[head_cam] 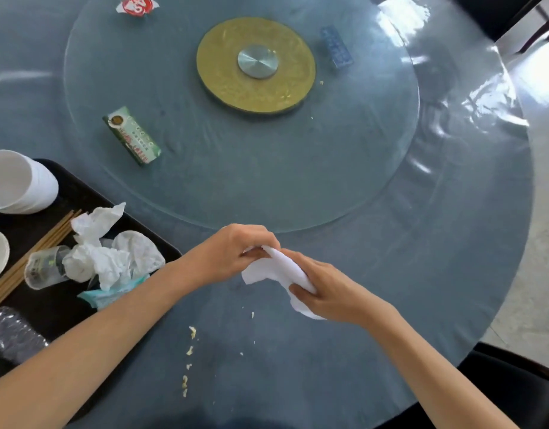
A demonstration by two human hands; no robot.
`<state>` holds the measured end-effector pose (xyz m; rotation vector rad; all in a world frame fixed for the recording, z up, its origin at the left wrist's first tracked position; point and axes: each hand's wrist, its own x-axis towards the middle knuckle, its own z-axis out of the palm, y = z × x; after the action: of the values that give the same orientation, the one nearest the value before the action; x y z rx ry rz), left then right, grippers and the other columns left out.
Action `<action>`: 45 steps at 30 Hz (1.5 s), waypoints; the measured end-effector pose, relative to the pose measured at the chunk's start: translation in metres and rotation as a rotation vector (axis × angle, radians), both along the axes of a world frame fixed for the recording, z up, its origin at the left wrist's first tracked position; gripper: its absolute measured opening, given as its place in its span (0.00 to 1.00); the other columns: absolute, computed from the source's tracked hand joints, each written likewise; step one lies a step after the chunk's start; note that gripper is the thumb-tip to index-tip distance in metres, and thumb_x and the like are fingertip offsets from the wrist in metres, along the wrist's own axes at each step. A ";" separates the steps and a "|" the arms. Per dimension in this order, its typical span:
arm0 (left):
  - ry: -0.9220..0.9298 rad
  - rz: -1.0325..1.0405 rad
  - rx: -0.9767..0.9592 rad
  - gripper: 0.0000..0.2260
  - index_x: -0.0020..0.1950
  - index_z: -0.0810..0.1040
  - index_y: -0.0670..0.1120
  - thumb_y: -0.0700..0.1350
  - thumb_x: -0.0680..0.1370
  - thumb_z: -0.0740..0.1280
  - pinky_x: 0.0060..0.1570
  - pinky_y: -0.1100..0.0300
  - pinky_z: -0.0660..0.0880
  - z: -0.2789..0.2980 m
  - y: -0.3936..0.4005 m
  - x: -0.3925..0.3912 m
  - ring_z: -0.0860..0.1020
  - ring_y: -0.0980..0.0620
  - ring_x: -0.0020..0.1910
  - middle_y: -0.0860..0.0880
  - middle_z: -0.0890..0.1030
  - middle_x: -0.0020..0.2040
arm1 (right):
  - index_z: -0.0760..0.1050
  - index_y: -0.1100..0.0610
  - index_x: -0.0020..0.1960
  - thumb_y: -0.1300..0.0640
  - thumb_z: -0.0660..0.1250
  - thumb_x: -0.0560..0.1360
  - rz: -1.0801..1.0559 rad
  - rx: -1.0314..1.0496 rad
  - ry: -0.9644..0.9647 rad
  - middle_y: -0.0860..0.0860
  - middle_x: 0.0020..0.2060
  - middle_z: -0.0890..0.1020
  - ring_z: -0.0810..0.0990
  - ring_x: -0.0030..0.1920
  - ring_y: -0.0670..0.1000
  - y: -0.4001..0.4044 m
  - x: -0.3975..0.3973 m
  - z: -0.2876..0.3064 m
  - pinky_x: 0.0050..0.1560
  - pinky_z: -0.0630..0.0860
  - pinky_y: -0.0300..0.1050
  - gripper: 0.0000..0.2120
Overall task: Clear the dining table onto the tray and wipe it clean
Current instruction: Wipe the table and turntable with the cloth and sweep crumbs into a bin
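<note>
A round grey-blue dining table (437, 274) fills the frame, with a glass turntable (205, 181) across its upper middle. A black tray (66, 308) at the left edge holds stacked white bowls (16, 181), chopsticks (29, 258), a tipped clear cup (46, 267) and crumpled tissues (112, 258). At lower centre the left hand (233, 252) pinches the top of a white cloth (276, 270), while the right hand (332, 289) grips its lower part, fingers curled round it. On the turntable lie a green packet (132, 136), a blue packet (336, 46) and a red wrapper (136, 5). Crumbs (188, 357) dot the table below the hands
</note>
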<state>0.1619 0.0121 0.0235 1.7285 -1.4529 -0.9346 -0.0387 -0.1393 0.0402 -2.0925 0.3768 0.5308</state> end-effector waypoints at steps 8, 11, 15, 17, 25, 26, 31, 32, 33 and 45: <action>-0.207 0.596 -0.027 0.19 0.73 0.73 0.50 0.47 0.82 0.66 0.64 0.53 0.72 -0.022 -0.065 0.098 0.73 0.48 0.65 0.50 0.77 0.67 | 0.61 0.35 0.78 0.63 0.54 0.80 -0.303 0.068 -0.215 0.40 0.71 0.75 0.75 0.68 0.44 -0.084 0.115 -0.031 0.68 0.69 0.41 0.33; -0.307 0.761 0.264 0.23 0.78 0.66 0.45 0.47 0.83 0.63 0.73 0.50 0.63 -0.059 -0.067 0.133 0.64 0.44 0.76 0.45 0.68 0.77 | 0.64 0.43 0.79 0.67 0.56 0.81 -0.434 -0.084 -0.334 0.43 0.70 0.75 0.75 0.66 0.47 -0.143 0.187 -0.036 0.67 0.68 0.40 0.31; -0.432 0.734 0.469 0.28 0.83 0.53 0.45 0.53 0.85 0.55 0.80 0.45 0.49 -0.112 -0.053 0.144 0.46 0.44 0.83 0.45 0.51 0.84 | 0.62 0.49 0.81 0.64 0.57 0.80 -0.390 -0.437 -0.463 0.52 0.79 0.68 0.65 0.78 0.58 -0.203 0.284 -0.053 0.76 0.63 0.52 0.30; -0.528 0.734 0.487 0.29 0.84 0.51 0.47 0.56 0.84 0.48 0.80 0.45 0.47 -0.132 -0.049 0.141 0.45 0.45 0.83 0.46 0.48 0.84 | 0.57 0.42 0.82 0.53 0.56 0.83 -0.267 -0.566 -0.334 0.58 0.82 0.58 0.54 0.81 0.64 -0.212 0.326 -0.076 0.76 0.61 0.65 0.28; -0.712 0.769 0.382 0.28 0.84 0.53 0.47 0.53 0.84 0.48 0.80 0.46 0.49 -0.152 -0.046 0.139 0.49 0.47 0.83 0.47 0.52 0.84 | 0.53 0.32 0.80 0.36 0.46 0.84 -0.134 -0.861 -0.216 0.51 0.83 0.55 0.56 0.81 0.57 -0.204 0.380 -0.143 0.72 0.56 0.61 0.24; -0.721 0.766 0.377 0.28 0.84 0.53 0.47 0.53 0.84 0.48 0.80 0.46 0.49 -0.154 -0.045 0.140 0.49 0.47 0.83 0.47 0.52 0.84 | 0.52 0.35 0.82 0.37 0.47 0.84 -0.177 -0.886 -0.226 0.50 0.83 0.57 0.58 0.80 0.56 -0.203 0.380 -0.148 0.70 0.57 0.60 0.26; -0.692 0.760 0.299 0.27 0.83 0.55 0.46 0.50 0.84 0.48 0.80 0.47 0.49 -0.158 -0.035 0.155 0.50 0.47 0.83 0.47 0.54 0.84 | 0.57 0.40 0.82 0.37 0.50 0.84 0.039 -0.933 -0.346 0.48 0.80 0.62 0.64 0.75 0.57 -0.167 0.351 -0.154 0.65 0.63 0.61 0.27; -0.677 0.755 0.287 0.27 0.83 0.56 0.46 0.50 0.84 0.48 0.80 0.47 0.49 -0.158 -0.033 0.160 0.50 0.48 0.83 0.48 0.54 0.84 | 0.59 0.40 0.81 0.37 0.51 0.84 0.113 -0.917 -0.398 0.49 0.80 0.64 0.65 0.73 0.58 -0.152 0.335 -0.154 0.64 0.63 0.61 0.27; -0.664 0.750 0.277 0.27 0.83 0.56 0.45 0.49 0.84 0.48 0.81 0.48 0.49 -0.157 -0.030 0.166 0.50 0.48 0.83 0.48 0.54 0.84 | 0.62 0.41 0.81 0.38 0.53 0.84 0.177 -0.893 -0.450 0.49 0.79 0.65 0.67 0.71 0.59 -0.135 0.315 -0.155 0.63 0.64 0.60 0.27; -0.598 0.738 0.320 0.27 0.82 0.58 0.43 0.46 0.82 0.50 0.80 0.44 0.48 -0.140 -0.017 0.218 0.50 0.45 0.83 0.45 0.56 0.83 | 0.82 0.51 0.67 0.53 0.65 0.84 0.326 -0.727 -0.831 0.55 0.52 0.83 0.74 0.42 0.56 -0.039 0.205 -0.129 0.47 0.60 0.46 0.14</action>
<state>0.3798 -0.0047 -0.1161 2.6672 -0.8487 -0.2544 0.1667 -0.1781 -0.0887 -2.8592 -0.3168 -0.3951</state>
